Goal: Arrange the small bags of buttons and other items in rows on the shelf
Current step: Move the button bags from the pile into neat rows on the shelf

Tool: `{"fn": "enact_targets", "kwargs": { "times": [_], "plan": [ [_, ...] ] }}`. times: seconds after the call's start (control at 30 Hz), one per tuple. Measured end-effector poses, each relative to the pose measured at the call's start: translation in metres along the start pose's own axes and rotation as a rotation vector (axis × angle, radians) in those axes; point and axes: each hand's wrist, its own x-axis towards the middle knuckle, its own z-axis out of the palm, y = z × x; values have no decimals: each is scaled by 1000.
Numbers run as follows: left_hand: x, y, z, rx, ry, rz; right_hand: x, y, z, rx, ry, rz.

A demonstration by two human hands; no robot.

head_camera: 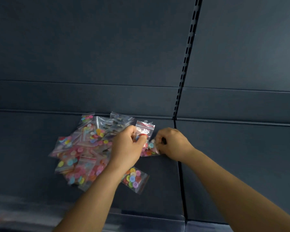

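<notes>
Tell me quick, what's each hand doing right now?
Left hand: closed, pinching an upright bag of buttons.
Right hand: closed, fingers gripping a second button bag lying on the shelf.

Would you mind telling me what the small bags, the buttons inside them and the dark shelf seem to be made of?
The small clear zip bags look like thin glossy plastic film: they are see-through, crinkled, and catch highlights, with red seal strips. The round multicoloured buttons appear to be moulded plastic, with smooth, bright, uniform colours and punched holes. The dark grey shelf looks like painted sheet metal with a matte finish, judging by its slotted upright, though that is uncertain.
</notes>
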Motion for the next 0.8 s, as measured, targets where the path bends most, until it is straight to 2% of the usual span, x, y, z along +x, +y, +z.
{"fn": "enact_targets", "kwargs": {
  "times": [0.1, 0.23, 0.37, 0.47, 0.57, 0.67, 0.73, 0.8],
  "plan": [
    [-9, 7, 6, -21, 41, -65, -1, 6, -8, 55, -20, -4],
    [-19, 13, 12, -76, 109, -148, -9, 18, -28, 367, 30, 48],
    [-24, 24, 33, -130, 116, -203, -28, 31, -59, 722, -77, 37],
    [-24, 35, 54, -167, 115, -247, -40, 48, -81, 896, -136, 43],
    [-24, 49, 74, -256, 51, -290, -48, 64, -96, 953, -153, 77],
    [-23, 67, 88, -456, -8, -339, -53, 74, -100, 956, -123, 113],
    [-25, 76, 95, -559, -104, -323, -54, 78, -100, 964, -82, 159],
    [-26, 80, 102, -545, -195, -264, -55, 81, -101, 1005, -55, 204]
  ]
}}
